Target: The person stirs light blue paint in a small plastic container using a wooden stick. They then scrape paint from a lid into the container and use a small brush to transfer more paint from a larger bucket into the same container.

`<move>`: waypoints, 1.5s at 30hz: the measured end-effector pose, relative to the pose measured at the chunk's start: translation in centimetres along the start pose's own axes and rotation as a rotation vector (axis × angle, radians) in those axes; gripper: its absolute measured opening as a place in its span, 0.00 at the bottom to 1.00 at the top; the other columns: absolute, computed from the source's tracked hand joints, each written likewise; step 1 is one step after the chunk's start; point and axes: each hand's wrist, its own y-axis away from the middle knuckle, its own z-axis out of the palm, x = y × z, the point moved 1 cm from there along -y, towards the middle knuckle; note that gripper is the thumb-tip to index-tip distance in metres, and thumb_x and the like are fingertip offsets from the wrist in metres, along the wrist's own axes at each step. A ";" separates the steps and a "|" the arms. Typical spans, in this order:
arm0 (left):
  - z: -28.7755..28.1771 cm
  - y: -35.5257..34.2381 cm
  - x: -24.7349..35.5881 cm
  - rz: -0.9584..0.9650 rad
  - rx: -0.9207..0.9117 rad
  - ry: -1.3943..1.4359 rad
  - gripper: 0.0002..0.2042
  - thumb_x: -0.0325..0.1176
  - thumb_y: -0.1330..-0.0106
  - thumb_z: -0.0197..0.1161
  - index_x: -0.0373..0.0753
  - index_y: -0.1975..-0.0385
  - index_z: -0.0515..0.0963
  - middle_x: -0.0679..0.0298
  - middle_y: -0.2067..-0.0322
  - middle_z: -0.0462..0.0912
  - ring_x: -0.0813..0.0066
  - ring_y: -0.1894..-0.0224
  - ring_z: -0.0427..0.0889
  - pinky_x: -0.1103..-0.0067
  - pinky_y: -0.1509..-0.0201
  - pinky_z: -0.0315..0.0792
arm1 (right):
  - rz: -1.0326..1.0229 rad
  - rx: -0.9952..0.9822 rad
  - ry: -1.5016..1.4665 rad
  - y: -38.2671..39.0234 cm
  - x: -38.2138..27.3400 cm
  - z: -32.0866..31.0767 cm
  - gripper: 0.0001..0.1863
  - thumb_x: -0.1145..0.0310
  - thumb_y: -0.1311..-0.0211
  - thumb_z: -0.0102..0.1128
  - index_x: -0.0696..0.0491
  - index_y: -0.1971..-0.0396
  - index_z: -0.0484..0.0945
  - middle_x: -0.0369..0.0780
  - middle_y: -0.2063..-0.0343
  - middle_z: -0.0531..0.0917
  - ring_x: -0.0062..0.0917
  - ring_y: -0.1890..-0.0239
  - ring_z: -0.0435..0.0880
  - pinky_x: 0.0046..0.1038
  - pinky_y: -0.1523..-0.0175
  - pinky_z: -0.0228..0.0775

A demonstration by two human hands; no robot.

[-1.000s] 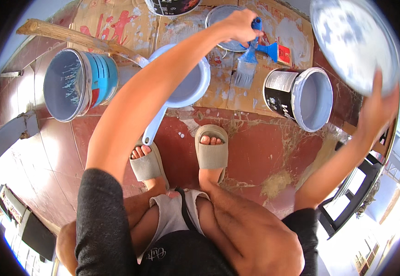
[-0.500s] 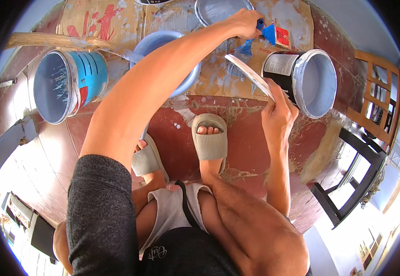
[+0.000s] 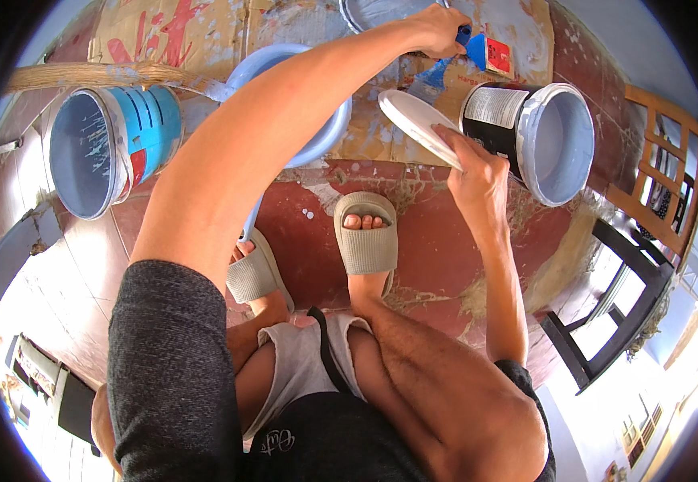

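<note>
At the top of the view my left hand [image 3: 443, 32] reaches across with bent fingers closed on the handle of a flat blue-handled tool [image 3: 477, 50]. A red and white sleeve covers the tool's wide end, so its kind is hidden. My right hand [image 3: 477, 165] grips a white round lid [image 3: 417, 120] by its rim, seen nearly edge-on and tilted. Under the lid's far edge lies another blue tool [image 3: 431, 79], partly hidden and smeared with paint. Just right of the lid a black bucket [image 3: 489, 120] lies on its side, its mouth coated in pale blue paint.
Paint-spattered cardboard [image 3: 365, 145] covers the floor ahead. A blue bucket [image 3: 144, 132] lies at left, below a wooden-handled brush [image 3: 116, 76]. My left arm partly hides a pale blue basin [image 3: 337, 132]; a round, paint-smeared lid [image 3: 381, 12] is beyond. Chairs [image 3: 630, 297] stand at right.
The lid in my right hand has shifted slightly left and turned to show more of its face. My left hand keeps its hold on the blue-handled tool; the whole view has shifted a little.
</note>
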 end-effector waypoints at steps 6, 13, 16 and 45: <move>0.3 -0.2 1.5 -0.140 -0.085 -0.219 0.26 0.44 0.41 0.67 0.42 0.43 0.74 0.55 0.48 0.79 0.54 0.46 0.78 0.69 0.44 0.74 | 0.102 0.023 -0.054 -0.7 -0.3 -0.7 0.24 0.88 0.56 0.54 0.54 0.56 0.82 0.48 0.63 0.84 0.42 0.64 0.85 0.34 0.61 0.80; -1.0 -0.2 2.0 -0.155 -0.143 -0.184 0.26 0.43 0.42 0.67 0.41 0.44 0.74 0.53 0.50 0.80 0.53 0.47 0.78 0.69 0.45 0.74 | 0.188 -0.026 -0.031 -2.6 0.0 -0.9 0.15 0.85 0.50 0.55 0.57 0.63 0.84 0.48 0.70 0.84 0.40 0.71 0.85 0.30 0.66 0.75; -3.0 1.5 3.7 -0.153 -0.134 -0.138 0.25 0.41 0.42 0.68 0.42 0.44 0.74 0.51 0.52 0.80 0.52 0.49 0.79 0.67 0.47 0.75 | 0.121 0.023 -0.094 -2.3 1.0 -0.9 0.21 0.86 0.56 0.54 0.55 0.59 0.83 0.52 0.72 0.82 0.45 0.70 0.83 0.35 0.66 0.74; -3.9 2.3 4.4 -0.174 -0.107 -0.068 0.22 0.36 0.41 0.68 0.44 0.46 0.74 0.49 0.60 0.83 0.49 0.59 0.83 0.62 0.56 0.76 | 0.044 0.098 -0.187 -3.4 -0.8 -3.0 0.21 0.85 0.57 0.52 0.53 0.62 0.84 0.50 0.74 0.82 0.46 0.71 0.82 0.37 0.66 0.75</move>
